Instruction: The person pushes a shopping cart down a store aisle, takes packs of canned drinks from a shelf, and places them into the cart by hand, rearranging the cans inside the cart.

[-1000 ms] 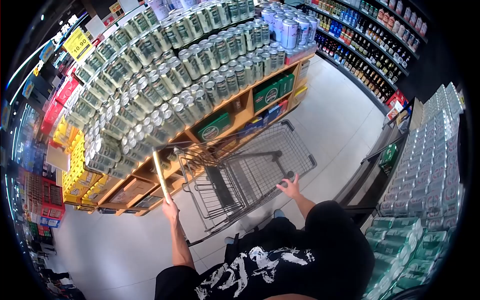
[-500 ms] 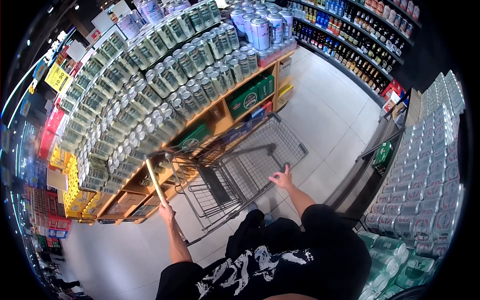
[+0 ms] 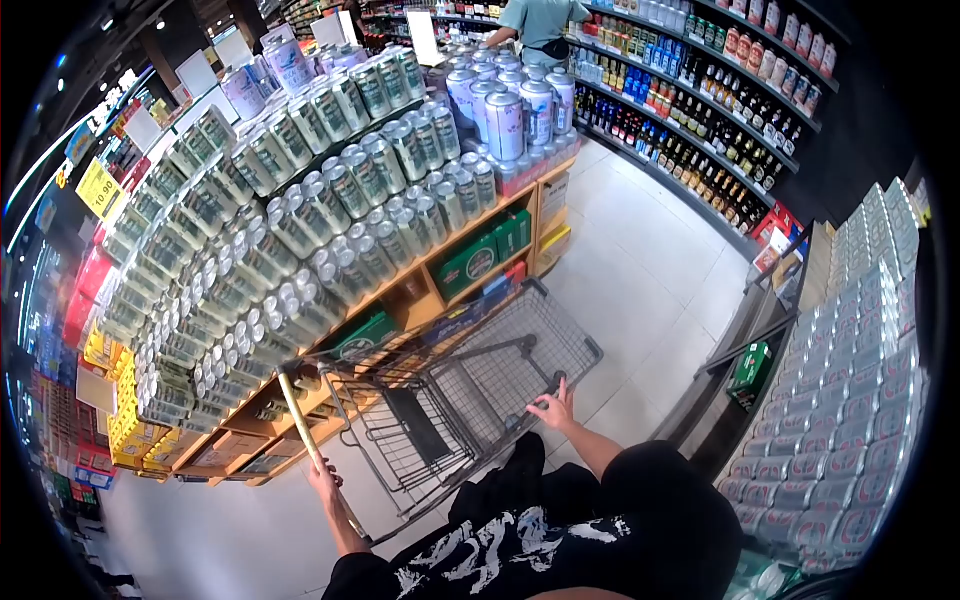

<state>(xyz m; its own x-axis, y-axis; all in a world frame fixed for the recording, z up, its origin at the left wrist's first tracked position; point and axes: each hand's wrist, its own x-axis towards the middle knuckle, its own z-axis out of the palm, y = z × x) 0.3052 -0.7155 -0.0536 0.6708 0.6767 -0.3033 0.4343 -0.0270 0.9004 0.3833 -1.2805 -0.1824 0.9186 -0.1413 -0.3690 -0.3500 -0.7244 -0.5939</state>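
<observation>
My left hand (image 3: pixel 325 482) is wrapped around the pale yellow handle bar (image 3: pixel 298 412) of a shopping cart. The grey wire cart (image 3: pixel 470 385) stands in front of me with a dark flap in its child seat, and no goods show in its basket. Over the cart's near side, my right hand (image 3: pixel 553 410) has its fingers apart and holds nothing. A dark caster wheel (image 3: pixel 559 379) shows just beyond its fingertips; whether the hand touches the cart, I cannot tell.
Stacked beer cans (image 3: pixel 340 195) rise on a wooden shelf unit (image 3: pixel 405 300) left of the cart. Wrapped can packs (image 3: pixel 825 420) are piled on my right. Bottle shelves (image 3: pixel 690 120) line the back, where a person in a teal shirt (image 3: pixel 535 22) stands. Tiled floor (image 3: pixel 640 270) lies ahead.
My view has tilted up, so the cart and both hands sit slightly lower and the person at the back has come into view. My left hand keeps its grip on the handle.
</observation>
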